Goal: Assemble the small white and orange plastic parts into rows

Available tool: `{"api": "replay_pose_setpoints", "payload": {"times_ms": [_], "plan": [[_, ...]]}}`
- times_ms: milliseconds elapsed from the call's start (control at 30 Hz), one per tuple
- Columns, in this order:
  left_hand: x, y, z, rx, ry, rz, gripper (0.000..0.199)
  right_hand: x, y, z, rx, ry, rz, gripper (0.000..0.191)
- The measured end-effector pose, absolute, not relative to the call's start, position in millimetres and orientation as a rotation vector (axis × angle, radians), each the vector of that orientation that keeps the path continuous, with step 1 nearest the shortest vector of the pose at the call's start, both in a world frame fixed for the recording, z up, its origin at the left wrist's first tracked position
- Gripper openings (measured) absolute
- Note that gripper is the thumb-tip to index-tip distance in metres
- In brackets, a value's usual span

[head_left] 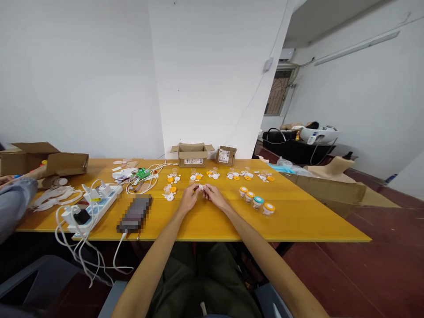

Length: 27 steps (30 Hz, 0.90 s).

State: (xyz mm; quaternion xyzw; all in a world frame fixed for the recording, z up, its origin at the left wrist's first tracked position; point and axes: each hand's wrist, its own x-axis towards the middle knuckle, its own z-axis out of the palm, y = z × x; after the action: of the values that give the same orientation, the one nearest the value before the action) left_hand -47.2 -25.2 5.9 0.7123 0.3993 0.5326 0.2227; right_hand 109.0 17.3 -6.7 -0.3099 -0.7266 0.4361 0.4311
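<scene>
My left hand (189,197) and my right hand (213,194) meet above the middle of the yellow table (205,225). Between their fingertips they pinch a small white part (201,188). Behind them, groups of white pieces, clear cups and orange lids (170,179) lie in a row. One more group, with an orange lid (173,189) and a white disc (170,198), rests left of my left hand. To the right of my right hand stand several lidded jars, among them one with a teal lid (258,200) and one with an orange lid (269,206).
Two cardboard boxes (191,158) (226,156) stand at the back edge. On the left are a phone (135,214), a white power strip (107,203) with cables, green packets (143,173) and another person's sleeve (20,201). A large carton (327,190) is beyond the table's right side.
</scene>
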Motion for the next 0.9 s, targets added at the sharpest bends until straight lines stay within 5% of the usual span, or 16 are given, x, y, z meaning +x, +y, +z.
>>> {"api": "replay_pose_setpoints", "payload": {"times_ms": [900], "plan": [[-46.8,-25.1,7.2,1.915,1.122,1.425,0.02,109.4,15.9,-4.2,-0.817,-1.822,1.167,0.05]]}}
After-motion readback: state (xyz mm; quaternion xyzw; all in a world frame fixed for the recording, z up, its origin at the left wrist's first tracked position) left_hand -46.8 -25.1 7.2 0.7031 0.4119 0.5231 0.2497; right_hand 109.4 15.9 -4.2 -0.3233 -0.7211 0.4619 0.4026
